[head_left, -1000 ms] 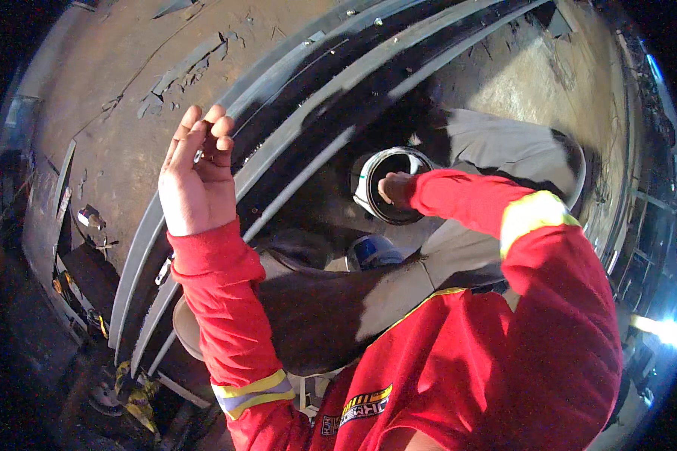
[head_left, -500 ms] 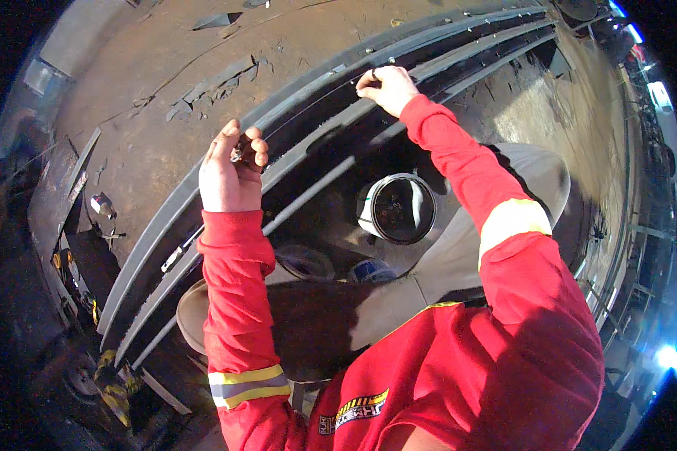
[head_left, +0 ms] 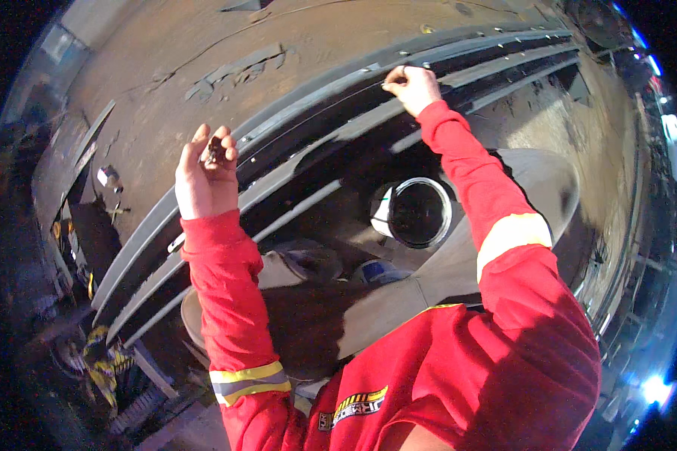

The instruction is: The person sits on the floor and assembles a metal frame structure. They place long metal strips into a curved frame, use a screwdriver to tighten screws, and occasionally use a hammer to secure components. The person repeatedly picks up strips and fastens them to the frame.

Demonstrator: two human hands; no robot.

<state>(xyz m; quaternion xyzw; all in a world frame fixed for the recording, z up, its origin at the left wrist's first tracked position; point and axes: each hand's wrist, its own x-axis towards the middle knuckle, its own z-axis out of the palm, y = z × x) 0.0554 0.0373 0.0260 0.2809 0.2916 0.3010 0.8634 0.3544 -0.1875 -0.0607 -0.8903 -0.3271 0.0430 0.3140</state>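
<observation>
My left hand (head_left: 203,180) is raised at the left, with its fingers curled up around a small cluster of dark and shiny metal pieces (head_left: 216,152). Their exact kind is too small to tell. Farther off and to the right, my right hand (head_left: 415,89) is closed in a pinch just above the long curved steel beam (head_left: 144,237). Whatever sits between its fingertips, I cannot make out. The beam has parallel rails running from lower left to upper right, and several small bits stand along its far rails.
Between my knees stands a white bucket (head_left: 382,216) with a dark inside, and a blue and white container (head_left: 376,270) sits nearer to me. Flaky dark scraps (head_left: 237,71) lie on the brown floor beyond the beam. A bright lamp (head_left: 657,391) shines at the lower right.
My left hand has shifted a little left, its fingers still around the metal pieces. The right hand has moved slightly right along the beam, still pinched. The whole view has shifted somewhat.
</observation>
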